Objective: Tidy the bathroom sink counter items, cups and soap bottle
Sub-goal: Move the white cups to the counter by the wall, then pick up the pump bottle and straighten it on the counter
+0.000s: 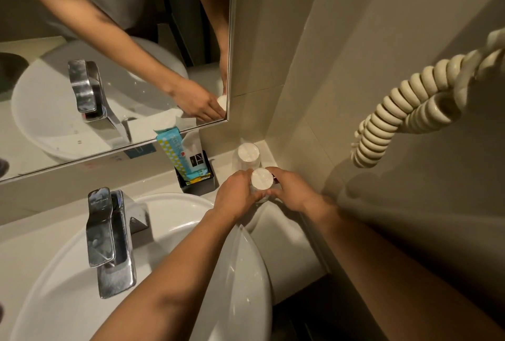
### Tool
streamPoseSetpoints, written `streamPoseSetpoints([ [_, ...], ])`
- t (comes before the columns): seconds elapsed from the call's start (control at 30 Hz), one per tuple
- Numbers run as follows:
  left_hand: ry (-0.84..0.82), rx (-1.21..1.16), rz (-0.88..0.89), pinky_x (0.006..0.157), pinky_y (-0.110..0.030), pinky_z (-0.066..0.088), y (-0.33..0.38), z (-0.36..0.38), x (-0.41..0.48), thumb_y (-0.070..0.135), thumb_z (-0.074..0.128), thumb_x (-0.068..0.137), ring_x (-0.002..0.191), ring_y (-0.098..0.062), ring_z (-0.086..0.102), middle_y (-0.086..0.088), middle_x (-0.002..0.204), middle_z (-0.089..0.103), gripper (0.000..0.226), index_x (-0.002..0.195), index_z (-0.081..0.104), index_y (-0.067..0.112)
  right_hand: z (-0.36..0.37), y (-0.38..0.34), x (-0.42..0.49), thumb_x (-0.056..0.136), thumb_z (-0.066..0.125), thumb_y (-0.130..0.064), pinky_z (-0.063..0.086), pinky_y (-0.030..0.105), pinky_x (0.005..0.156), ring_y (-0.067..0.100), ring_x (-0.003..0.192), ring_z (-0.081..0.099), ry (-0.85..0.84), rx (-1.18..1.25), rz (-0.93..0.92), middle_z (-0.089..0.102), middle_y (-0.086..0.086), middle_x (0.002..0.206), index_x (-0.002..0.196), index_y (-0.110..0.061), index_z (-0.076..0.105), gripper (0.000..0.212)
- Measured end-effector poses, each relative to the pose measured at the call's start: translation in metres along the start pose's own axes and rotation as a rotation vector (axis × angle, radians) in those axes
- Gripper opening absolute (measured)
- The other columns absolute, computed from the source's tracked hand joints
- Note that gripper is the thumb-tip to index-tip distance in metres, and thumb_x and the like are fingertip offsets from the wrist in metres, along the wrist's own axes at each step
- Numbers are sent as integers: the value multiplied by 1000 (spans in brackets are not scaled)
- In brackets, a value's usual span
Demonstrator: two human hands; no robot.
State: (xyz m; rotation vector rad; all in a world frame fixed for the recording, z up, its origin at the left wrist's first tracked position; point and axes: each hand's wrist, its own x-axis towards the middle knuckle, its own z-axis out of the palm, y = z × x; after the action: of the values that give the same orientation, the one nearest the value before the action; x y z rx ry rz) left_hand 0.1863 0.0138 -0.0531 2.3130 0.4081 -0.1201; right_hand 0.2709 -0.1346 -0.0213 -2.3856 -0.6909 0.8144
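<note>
Left hand (237, 192) and right hand (290, 190) fingers clamped on near cup (261, 180), counter (284, 234) back-right corner, beside second cup (247, 156).

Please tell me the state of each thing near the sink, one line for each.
Near cup: capped, held by left hand and right hand.
Far cup: capped, standing free in the corner.
Black holder: upright, full of packets.
Faucet: no water running.
Coiled cord: hanging on the wall.

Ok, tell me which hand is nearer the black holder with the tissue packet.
Left. The left hand sits just right of the black holder; the right hand is farther right, beyond the held cup.
</note>
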Motion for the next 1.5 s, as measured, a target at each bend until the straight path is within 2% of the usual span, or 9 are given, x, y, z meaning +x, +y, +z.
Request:
streamPoseSetpoints([
  [0.1, -8, 20, -14, 84, -39, 52, 0, 0, 0, 46, 80, 80, 106, -27, 64, -7, 118, 68, 61, 131, 58, 20, 2, 1, 1, 85, 76, -19, 38, 23, 83, 13, 96, 57, 5, -15, 3, 68, -1, 115, 128, -19, 60, 46],
  [0.2, -20, 63, -22, 80, -37, 51, 0, 0, -2, 44, 80, 80, 105, -28, 65, -7, 115, 68, 61, 131, 55, 20, 3, 2, -1, 87, 75, -19, 40, 23, 87, 20, 109, 63, 8, -35, 38, 67, 2, 125, 134, -18, 55, 51],
  [0.4, -25, 168, -50, 79, -38, 51, -3, -4, -17, 41, 75, 86, 104, -29, 63, -10, 117, 64, 56, 129, 49, 15, 1, -5, -15, 92, 71, -20, 36, 42, 117, 28, 143, 42, -5, -139, 143, 38, 9, 159, 158, -14, 23, 82],
  [0.53, 35, 190, -56, 80, -41, 51, 2, -13, -36, 28, 66, 91, 104, -34, 62, -15, 116, 64, 43, 126, 50, 10, -2, -17, -33, 93, 67, -21, 41, 44, 111, 32, 137, 47, 95, -206, 164, 46, 10, 152, 153, -16, 31, 71],
  [0.63, 94, 180, -32, 84, -44, 50, 8, -20, -55, 29, 64, 91, 103, -34, 61, -14, 115, 63, 36, 120, 53, 11, -1, -33, -53, 91, 62, -23, 51, 41, 96, 32, 119, 59, 197, -326, 150, 58, 7, 133, 136, -21, 44, 48],
  [0.73, 140, 212, -4, 92, -44, 49, 13, -25, -76, 33, 64, 91, 111, -33, 59, -11, 122, 61, 41, 124, 54, 12, 2, -48, -75, 90, 62, -27, 48, 39, 94, 28, 114, 60, 270, -397, 108, 59, 2, 128, 129, -22, 47, 42],
  [1.0, 261, 351, 16, 110, -44, 39, 37, -30, -151, 49, 57, 91, 144, -30, 37, -12, 158, 39, 73, 154, 35, 20, 7, -60, -141, 86, 62, -52, 35, 41, 108, 21, 139, 41, 357, -474, -59, 41, -4, 154, 149, -28, 34, 74],
  [1.37, 361, 477, -82, 118, -49, 30, 59, -35, -276, 67, 48, 92, 153, -27, 24, -3, 168, 23, 78, 158, 24, 36, 31, -85, -235, 80, 60, -70, 28, 50, 115, 25, 150, 27, 323, -575, -240, 25, -3, 165, 153, -35, 23, 89],
  [1.5, 408, 510, -108, 115, -46, 34, 54, -46, -314, 65, 49, 91, 151, -27, 27, -4, 167, 26, 76, 157, 28, 35, 42, -104, -256, 79, 61, -70, 33, 50, 111, 26, 145, 34, 311, -601, -323, 31, -3, 162, 152, -35, 27, 88],
])
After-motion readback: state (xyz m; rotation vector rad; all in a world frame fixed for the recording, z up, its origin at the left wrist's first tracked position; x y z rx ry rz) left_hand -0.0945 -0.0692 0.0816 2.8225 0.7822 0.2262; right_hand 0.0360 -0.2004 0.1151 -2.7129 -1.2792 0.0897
